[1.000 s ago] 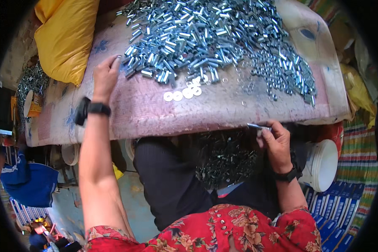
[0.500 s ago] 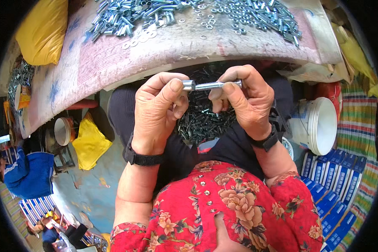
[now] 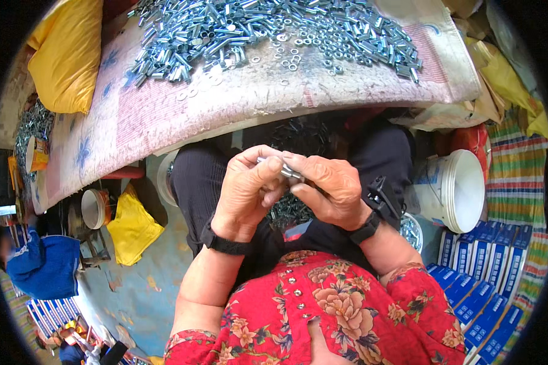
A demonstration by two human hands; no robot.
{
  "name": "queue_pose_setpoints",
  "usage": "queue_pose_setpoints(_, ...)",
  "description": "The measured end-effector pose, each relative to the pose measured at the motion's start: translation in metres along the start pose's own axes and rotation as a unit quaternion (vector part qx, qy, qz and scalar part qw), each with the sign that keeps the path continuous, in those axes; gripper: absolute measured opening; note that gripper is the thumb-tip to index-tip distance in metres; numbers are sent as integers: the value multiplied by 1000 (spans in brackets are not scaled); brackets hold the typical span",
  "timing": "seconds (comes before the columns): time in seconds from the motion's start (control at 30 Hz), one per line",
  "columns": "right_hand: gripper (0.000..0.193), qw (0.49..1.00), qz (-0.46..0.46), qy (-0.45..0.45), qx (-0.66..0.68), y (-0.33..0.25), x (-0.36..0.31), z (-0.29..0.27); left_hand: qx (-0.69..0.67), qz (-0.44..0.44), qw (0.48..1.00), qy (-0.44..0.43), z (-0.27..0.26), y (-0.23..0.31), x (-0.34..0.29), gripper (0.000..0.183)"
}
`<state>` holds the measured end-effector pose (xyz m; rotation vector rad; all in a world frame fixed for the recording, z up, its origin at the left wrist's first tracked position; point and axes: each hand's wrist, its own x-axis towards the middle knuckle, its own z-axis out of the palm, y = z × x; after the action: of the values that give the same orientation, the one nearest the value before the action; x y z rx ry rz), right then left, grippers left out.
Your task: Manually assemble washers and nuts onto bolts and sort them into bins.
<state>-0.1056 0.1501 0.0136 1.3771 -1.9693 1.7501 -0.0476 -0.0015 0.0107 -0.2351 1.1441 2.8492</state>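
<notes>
My left hand [image 3: 248,187] and my right hand [image 3: 330,186] meet above my lap, both closed on a small silvery expansion bolt [image 3: 292,173]. Fingers cover most of it, so how its parts sit together is hidden. My left thumb and fingers pinch one end; my right thumb and forefinger grip around the other. Beyond the hands, a heap of shiny metal sleeves and bolts [image 3: 195,38] lies on the cloth-covered table [image 3: 225,100]. Loose nuts [image 3: 293,59] and flat washers [image 3: 193,93] are scattered at its near side. Under my hands, dark metal pieces [image 3: 286,211] lie between my knees.
A white bucket [image 3: 467,191] lies tipped at the right, above stacked blue boxes [image 3: 481,304]. Left are a yellow sack [image 3: 67,61], a small tub [image 3: 93,208], a yellow cloth [image 3: 131,225] and a person in a blue jacket [image 3: 42,258].
Both hands have come closer together and lower, toward my lap. The long threaded bolt, visible between them before, is now mostly covered by fingers. The view has shifted, showing more of the table heap.
</notes>
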Motion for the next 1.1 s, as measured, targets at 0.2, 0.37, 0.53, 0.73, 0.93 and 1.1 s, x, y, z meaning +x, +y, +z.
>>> queue_pose_setpoints(0.2, 28, 988, 99, -63, 102, 7, 17, 1, -167, -16, 986, 11, -2, -11, 6, 25)
queue_pose_setpoints(0.37, 27, 962, 225, -83, 131, 23, 26, 17, -110, -19, 988, 103, -6, -2, 10, 32)
queue_pose_setpoints(0.53, 16, 979, 39, -164, -116, 60, 121, 27, -64, -3, 990, 124, -27, 20, -3, 31)
queue_pose_setpoints(0.73, 15, 912, -16, -288, -292, 135, 174, 86, -14, -18, 991, 129, -34, 18, -16, 40)
queue_pose_setpoints(0.93, 20, 908, -61, -275, -311, 145, 172, 92, -35, 22, 992, 120, -43, 27, -22, 43)
queue_pose_setpoints(1.1, 20, 905, -61, -276, -317, 152, 170, 91, -31, 47, 991, 118, -49, 39, -14, 35)
